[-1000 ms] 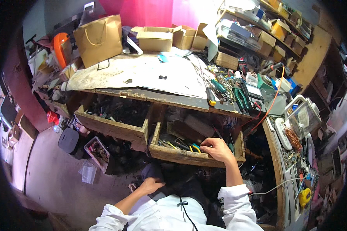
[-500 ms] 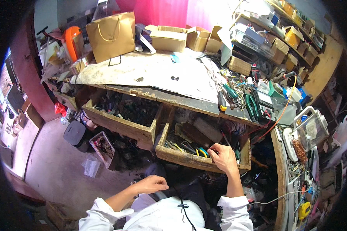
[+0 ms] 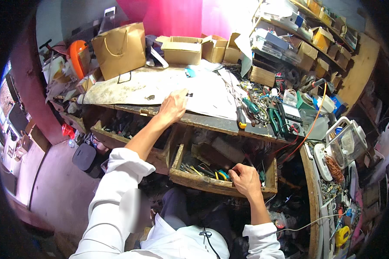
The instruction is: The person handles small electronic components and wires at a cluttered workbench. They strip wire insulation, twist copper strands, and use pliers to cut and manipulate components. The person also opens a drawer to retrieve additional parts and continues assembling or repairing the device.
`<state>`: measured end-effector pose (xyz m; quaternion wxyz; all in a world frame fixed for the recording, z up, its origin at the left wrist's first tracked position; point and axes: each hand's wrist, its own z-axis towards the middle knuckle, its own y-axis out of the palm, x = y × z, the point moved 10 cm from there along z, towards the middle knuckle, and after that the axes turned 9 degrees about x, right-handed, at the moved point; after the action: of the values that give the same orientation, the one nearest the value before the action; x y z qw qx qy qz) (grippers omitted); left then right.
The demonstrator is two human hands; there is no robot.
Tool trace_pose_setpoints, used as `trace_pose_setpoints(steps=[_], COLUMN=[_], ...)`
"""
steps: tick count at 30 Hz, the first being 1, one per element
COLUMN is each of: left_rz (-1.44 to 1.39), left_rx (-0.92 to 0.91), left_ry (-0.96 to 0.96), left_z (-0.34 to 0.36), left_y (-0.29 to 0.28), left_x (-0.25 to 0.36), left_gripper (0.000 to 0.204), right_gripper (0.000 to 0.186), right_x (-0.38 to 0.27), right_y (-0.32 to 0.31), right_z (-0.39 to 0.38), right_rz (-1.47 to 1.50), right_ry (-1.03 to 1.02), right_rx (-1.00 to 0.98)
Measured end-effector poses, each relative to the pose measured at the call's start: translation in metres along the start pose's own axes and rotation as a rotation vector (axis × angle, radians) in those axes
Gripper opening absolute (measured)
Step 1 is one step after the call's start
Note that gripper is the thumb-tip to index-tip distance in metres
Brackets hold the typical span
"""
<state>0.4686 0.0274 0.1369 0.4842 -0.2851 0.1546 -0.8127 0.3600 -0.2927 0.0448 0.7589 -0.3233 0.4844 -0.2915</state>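
My left hand [image 3: 173, 106] is reaching out over the cluttered wooden table [image 3: 116, 88], fingers loosely open beside a small black clip [image 3: 188, 94]. My right hand [image 3: 245, 180] is curling closed inside the open wooden drawer [image 3: 212, 184] of tools, near right.

Cluttered workshop — workbench [image 3: 129, 88], pliers [image 3: 274, 121], open tool drawers [image 3: 212, 183].

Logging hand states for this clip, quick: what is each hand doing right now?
Left hand: open, fingers resting on the workbench top, holding nothing.
Right hand: curled in the open drawer; grip cannot be told.
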Motion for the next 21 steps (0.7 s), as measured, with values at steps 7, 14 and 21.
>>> trace_pose_setpoints(steps=[7,14,21], left_rz=[0.238,-0.103,-0.729], left_rx=[-0.373,-0.042,-0.217], left_ry=[-0.202,-0.230,-0.450], left_z=[0.022,0.020,-0.067], left_y=[0.063,0.026,0.007], left_x=[-0.030,-0.007,0.085], left_gripper=[0.024,0.020,0.023], right_gripper=[0.024,0.022,0.024], right_x=[0.010,0.004,0.023], right_y=[-0.006,-0.005,-0.002], right_z=[0.001,0.003,0.003], right_rz=[0.044,0.066,0.126], right_ry=[-0.027,-0.087,0.028], right_rx=[0.070,0.115,0.051])
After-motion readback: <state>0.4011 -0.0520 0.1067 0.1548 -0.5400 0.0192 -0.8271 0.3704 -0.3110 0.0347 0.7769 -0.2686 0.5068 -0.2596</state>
